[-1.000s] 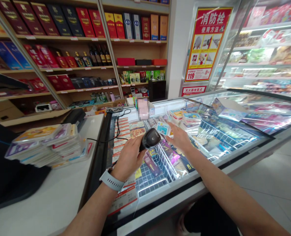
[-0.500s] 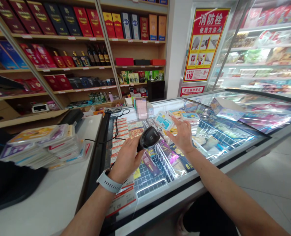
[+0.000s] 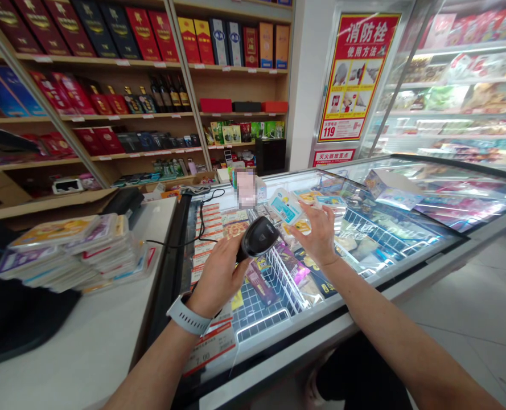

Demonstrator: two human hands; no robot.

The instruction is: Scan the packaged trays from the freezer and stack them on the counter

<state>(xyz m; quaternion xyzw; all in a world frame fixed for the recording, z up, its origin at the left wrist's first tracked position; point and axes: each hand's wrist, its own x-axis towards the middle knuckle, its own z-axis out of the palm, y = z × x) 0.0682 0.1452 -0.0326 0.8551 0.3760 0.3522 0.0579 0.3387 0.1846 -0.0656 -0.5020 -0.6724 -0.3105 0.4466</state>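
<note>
My left hand (image 3: 221,270), with a pale watch strap (image 3: 188,317) at the wrist, is wrapped round the handle of a black barcode scanner (image 3: 260,236). The scanner's head points right, above the glass top of a chest freezer. My right hand (image 3: 319,230) grips a flat clear-and-white packet with a blue label (image 3: 284,208) by its right edge, a little beyond the scanner. More flat packets (image 3: 332,202) lie on the glass just behind my right hand. Under the glass, a white wire basket (image 3: 261,327) holds a purple-wrapped item (image 3: 261,285).
A stack of flat packets (image 3: 103,250) stands on the white counter (image 3: 107,347) at left. The scanner's black cable (image 3: 173,246) runs to the counter. An open carton (image 3: 391,191) sits on the freezer glass. Price tags (image 3: 210,347) line its left side. Shelves of boxes and bottles are behind.
Hardly anything differs. Both hands, the scanner and the packet keep nearly the same places, with only a slight shift of the view.
</note>
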